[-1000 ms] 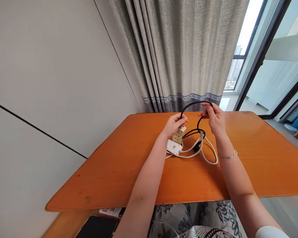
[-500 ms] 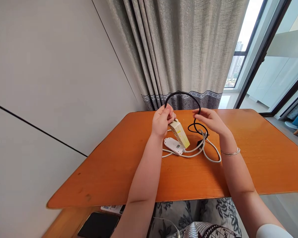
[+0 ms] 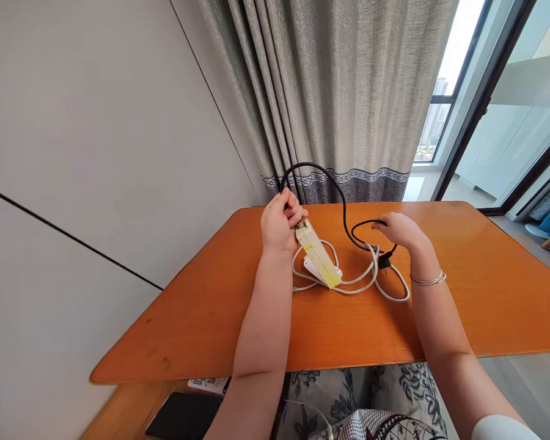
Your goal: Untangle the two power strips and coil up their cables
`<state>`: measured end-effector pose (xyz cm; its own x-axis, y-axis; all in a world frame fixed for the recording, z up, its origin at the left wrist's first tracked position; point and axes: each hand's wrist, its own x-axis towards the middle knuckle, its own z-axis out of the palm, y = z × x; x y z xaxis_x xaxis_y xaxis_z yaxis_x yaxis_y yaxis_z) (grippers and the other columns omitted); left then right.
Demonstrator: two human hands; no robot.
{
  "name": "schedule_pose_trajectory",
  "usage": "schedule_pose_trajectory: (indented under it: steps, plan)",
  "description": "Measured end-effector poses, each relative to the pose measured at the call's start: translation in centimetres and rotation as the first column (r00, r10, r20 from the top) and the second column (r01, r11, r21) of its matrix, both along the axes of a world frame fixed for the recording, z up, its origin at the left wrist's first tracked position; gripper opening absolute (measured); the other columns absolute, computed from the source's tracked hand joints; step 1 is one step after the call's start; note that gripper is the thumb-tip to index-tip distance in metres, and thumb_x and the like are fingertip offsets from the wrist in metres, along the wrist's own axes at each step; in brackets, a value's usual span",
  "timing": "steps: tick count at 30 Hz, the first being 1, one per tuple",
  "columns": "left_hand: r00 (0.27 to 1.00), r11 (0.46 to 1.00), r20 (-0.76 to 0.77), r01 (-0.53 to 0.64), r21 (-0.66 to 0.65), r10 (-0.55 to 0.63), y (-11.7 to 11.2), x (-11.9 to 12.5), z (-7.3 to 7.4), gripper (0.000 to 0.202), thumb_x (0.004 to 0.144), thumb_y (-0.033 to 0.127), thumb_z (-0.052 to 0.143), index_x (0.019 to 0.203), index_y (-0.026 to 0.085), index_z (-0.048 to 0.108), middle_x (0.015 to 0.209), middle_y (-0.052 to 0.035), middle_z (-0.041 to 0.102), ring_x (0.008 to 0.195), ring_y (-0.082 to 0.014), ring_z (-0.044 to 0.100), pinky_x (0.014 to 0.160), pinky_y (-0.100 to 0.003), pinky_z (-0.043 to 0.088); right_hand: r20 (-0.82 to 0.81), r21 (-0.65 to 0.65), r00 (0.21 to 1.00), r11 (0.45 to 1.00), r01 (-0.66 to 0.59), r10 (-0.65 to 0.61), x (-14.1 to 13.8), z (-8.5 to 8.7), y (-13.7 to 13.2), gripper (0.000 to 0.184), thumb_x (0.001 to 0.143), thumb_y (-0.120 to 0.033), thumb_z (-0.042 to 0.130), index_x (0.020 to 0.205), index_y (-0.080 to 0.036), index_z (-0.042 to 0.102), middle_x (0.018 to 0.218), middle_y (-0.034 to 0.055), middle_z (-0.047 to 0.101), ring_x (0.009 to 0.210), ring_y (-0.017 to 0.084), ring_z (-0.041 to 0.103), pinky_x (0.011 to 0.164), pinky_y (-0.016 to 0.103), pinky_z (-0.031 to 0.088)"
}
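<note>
My left hand (image 3: 280, 223) grips the upper end of a cream and yellow power strip (image 3: 318, 255) where its black cable (image 3: 334, 186) leaves it. The strip tilts, with its lower end on the orange table (image 3: 211, 311). The black cable arches up and over to my right hand (image 3: 401, 231), whose fingers hold a small loop of it just above the table. Under the strip lie a white adapter (image 3: 312, 266) and a white cable (image 3: 385, 284) in loose loops. A black plug (image 3: 384, 262) rests beside my right wrist.
A grey curtain (image 3: 339, 91) hangs behind the table's far edge. A plain wall runs along the left. A glass door with a dark frame (image 3: 481, 104) stands at the right. Below the table's near left corner lie a dark phone (image 3: 183, 417) and a printed paper (image 3: 206, 385).
My left hand has lifted the power strip's end and carried it left, tilting the strip. My right hand has come down toward the table with the black cable, and the arch has widened.
</note>
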<state>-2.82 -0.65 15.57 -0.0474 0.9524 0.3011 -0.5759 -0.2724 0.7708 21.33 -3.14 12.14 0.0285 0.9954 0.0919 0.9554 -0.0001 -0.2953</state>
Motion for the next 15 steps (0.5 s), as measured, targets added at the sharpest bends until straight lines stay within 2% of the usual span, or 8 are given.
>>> schedule_pose_trajectory:
  steps: [2, 6, 8, 11, 15]
  plan:
    - [1.0, 1.0, 0.027, -0.009, -0.015, 0.01, 0.2, 0.0, 0.0, 0.041, 0.093, 0.022, 0.054, 0.054, 0.018, 0.041, 0.045, 0.0102, 0.02, 0.034, -0.0027, 0.018, 0.048, -0.016, 0.041, -0.024, 0.108, 0.998, 0.993, 0.055, -0.053, 0.5, 0.2, -0.4, 0.03, 0.095, -0.034, 0.048, 0.102, -0.022, 0.076, 0.101, 0.0086, 0.076, 0.09, 0.023, 0.067, 0.069, 0.029, 0.042]
    - [0.995, 0.998, 0.086, -0.038, -0.053, 0.043, 0.4, -0.5, 0.2, 0.041, 0.093, 0.024, 0.054, 0.056, 0.019, 0.036, 0.044, 0.0108, 0.019, 0.033, -0.003, 0.018, 0.049, -0.016, 0.042, -0.247, 0.287, 0.959, 0.936, 0.206, -0.136, 1.7, 0.4, -0.3, 0.036, 0.092, -0.047, 0.054, 0.106, -0.02, 0.074, 0.092, 0.0082, 0.075, 0.086, 0.023, 0.065, 0.07, 0.03, 0.042]
    - [0.99, 0.996, 0.121, -0.064, -0.07, 0.072, 0.5, -1.0, 0.4, 0.042, 0.093, 0.027, 0.055, 0.057, 0.019, 0.033, 0.044, 0.0112, 0.018, 0.033, -0.0031, 0.017, 0.049, -0.016, 0.042, -0.313, 0.329, 0.925, 0.889, 0.318, -0.215, 2.5, 0.4, 0.0, 0.04, 0.094, -0.049, 0.05, 0.104, -0.018, 0.074, 0.09, 0.0097, 0.074, 0.087, 0.025, 0.066, 0.071, 0.031, 0.042]
    - [0.979, 0.989, 0.161, -0.115, -0.089, 0.128, 0.9, -2.0, 0.6, 0.044, 0.092, 0.03, 0.057, 0.059, 0.02, 0.029, 0.043, 0.0115, 0.016, 0.032, -0.0038, 0.016, 0.047, -0.016, 0.042, -0.298, 0.307, 0.879, 0.834, 0.458, -0.373, 3.9, 0.1, 0.4, 0.04, 0.098, -0.043, 0.044, 0.108, -0.017, 0.073, 0.102, 0.0149, 0.074, 0.098, 0.029, 0.066, 0.077, 0.035, 0.044]
    - [0.964, 0.975, 0.168, -0.189, -0.115, 0.207, 1.2, -2.6, 0.7, 0.04, 0.092, 0.03, 0.054, 0.06, 0.021, 0.031, 0.042, 0.0113, 0.016, 0.032, -0.0043, 0.016, 0.047, -0.016, 0.042, -0.203, 0.233, 0.855, 0.825, 0.515, -0.477, 5.2, -0.6, 0.7, 0.039, 0.099, -0.034, 0.041, 0.119, -0.016, 0.069, 0.117, 0.0197, 0.07, 0.108, 0.032, 0.065, 0.082, 0.038, 0.046]
